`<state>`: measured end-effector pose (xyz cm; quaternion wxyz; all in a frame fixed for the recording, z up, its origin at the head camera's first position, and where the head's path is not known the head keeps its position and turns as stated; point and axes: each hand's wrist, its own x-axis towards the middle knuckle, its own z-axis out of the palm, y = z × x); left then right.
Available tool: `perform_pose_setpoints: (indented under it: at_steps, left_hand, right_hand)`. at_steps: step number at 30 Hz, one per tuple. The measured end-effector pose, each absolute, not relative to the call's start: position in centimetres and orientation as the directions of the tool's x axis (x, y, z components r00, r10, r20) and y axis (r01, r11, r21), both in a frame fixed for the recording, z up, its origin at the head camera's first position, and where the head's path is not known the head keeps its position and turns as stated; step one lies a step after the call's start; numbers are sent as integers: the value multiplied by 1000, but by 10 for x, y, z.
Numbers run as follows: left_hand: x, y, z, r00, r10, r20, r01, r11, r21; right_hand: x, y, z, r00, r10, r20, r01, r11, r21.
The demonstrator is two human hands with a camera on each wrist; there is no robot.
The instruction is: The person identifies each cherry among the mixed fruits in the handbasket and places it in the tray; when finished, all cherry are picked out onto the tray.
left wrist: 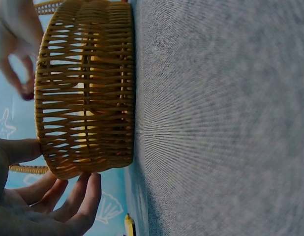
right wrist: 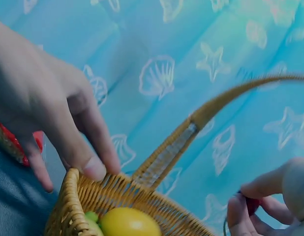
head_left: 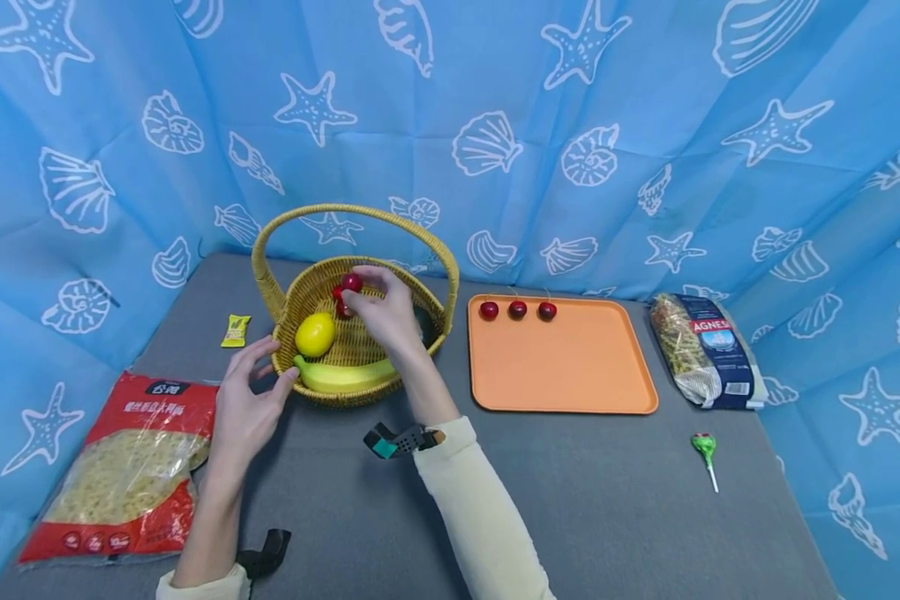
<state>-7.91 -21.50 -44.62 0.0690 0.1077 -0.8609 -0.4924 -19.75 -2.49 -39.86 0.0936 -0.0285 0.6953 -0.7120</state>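
A wicker basket (head_left: 335,398) with a tall handle stands at the left of the table. My left hand (head_left: 251,404) holds its left rim, thumb on the edge and fingers against the woven side (left wrist: 88,98). Over the basket, my right hand (head_left: 388,312) pinches a dark red cherry (right wrist: 252,204) between thumb and fingers. More red fruit (head_left: 342,309) shows just below that hand. Inside lie a yellow lemon (head_left: 315,335), a banana (head_left: 345,377) along the near side, and a dark rounded thing (head_left: 424,323) partly hidden behind my right hand.
To the right, an orange tray (head_left: 562,367) carries three cherries (head_left: 517,310) along its back edge. Beyond it are a pasta bag (head_left: 708,350) and a green lollipop (head_left: 704,447). A red pasta bag (head_left: 131,467) lies front left, with a small yellow packet (head_left: 236,331) behind it.
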Motion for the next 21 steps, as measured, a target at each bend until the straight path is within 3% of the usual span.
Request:
perform_pose_setpoints:
  at_steps: [5, 10, 14, 21]
  left_hand:
    - [-80, -214, -446, -966, -258, 8, -128, 505, 854]
    - [-80, -215, -446, -967, -255, 13, -121, 501, 857]
    - [-79, -216, -447, -969, -246, 12, -114, 493, 863]
    - [-79, -214, -447, -964, -264, 17, -122, 501, 857]
  right_hand:
    - [-170, 5, -380, -921, -385, 50, -84, 70, -994]
    - [-150, 45, -370, -845, -514, 147, -226, 95, -969]
    - [-138, 85, -371, -834, -519, 188, -268, 84, -960]
    - [-133, 144, -389, -891, -394, 225, -313, 174, -934]
